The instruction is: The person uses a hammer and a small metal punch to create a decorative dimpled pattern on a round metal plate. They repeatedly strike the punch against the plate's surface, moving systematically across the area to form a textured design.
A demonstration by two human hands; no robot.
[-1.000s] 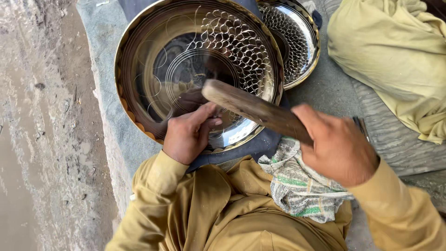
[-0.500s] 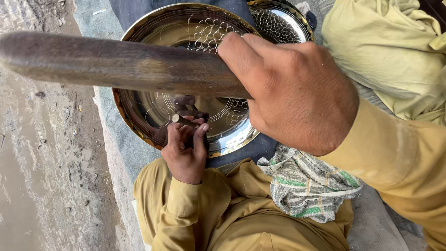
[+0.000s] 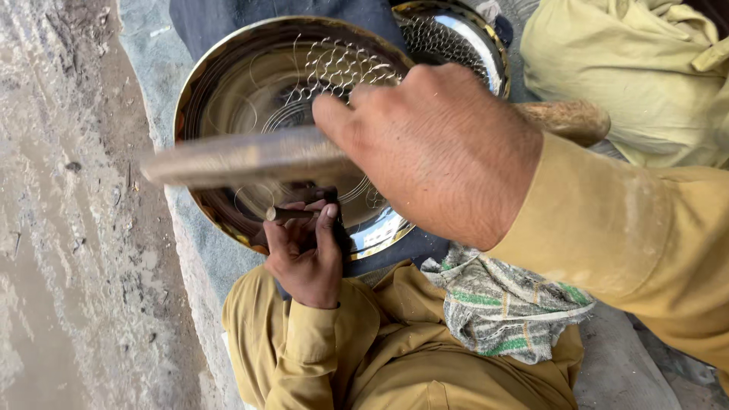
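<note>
Over the grey mat point(image 3: 190, 228), the right hand point(image 3: 440, 152), clamped on the mallet point(image 3: 250, 158), has dropped lower toward the punch point(image 3: 285, 214) gripped by the left hand point(image 3: 307, 254).

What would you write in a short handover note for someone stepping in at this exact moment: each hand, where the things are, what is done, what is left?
Left hand: gripping a small metal punch, its tip on the near inner part of the brass tray.
Right hand: closed around a wooden mallet, raised above the punch.
Things: tray rests on the lap over dark cloth; a second patterned tray lies behind it; a striped rag on the right thigh.
Done: scale pattern covers the tray's upper right part.
Left: the rest of the tray surface is unpatterned.
</note>
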